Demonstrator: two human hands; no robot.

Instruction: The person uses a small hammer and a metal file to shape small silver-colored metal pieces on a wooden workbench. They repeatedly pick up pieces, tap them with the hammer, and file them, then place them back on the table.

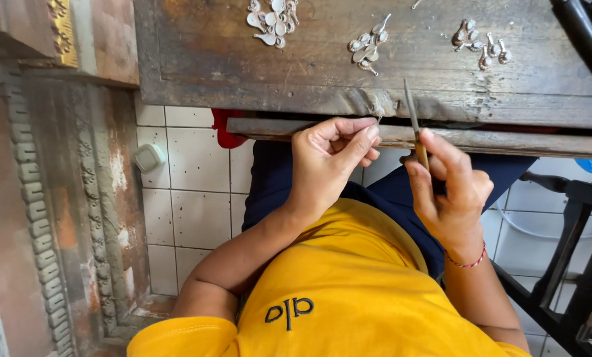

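Nearest to us is our yellow shirt, with dark blue trousers beyond it over a white tiled floor. Our left hand rises from the lap, its fingers curled and the thumb pressed against the forefinger at the edge of the wooden ledge; whatever it pinches there is too small for us to make out. Just to its right, our right hand closes around a thin metal file, thumb and fingers pinching its yellowish handle while the slim blade points up and slightly left, its tip lying over the front edge of the worn wooden workbench. A red thread bracelet circles the right wrist.

Further off, on the benchtop, three small clusters of silver teardrop-shaped metal pieces lie well apart: one at the upper left, one in the middle, just beyond the file's tip, and one to the right. Dark tool handles cross the far right corner of the bench. A black chair frame stands at our right, and carved, weathered wooden panels fill the left side.
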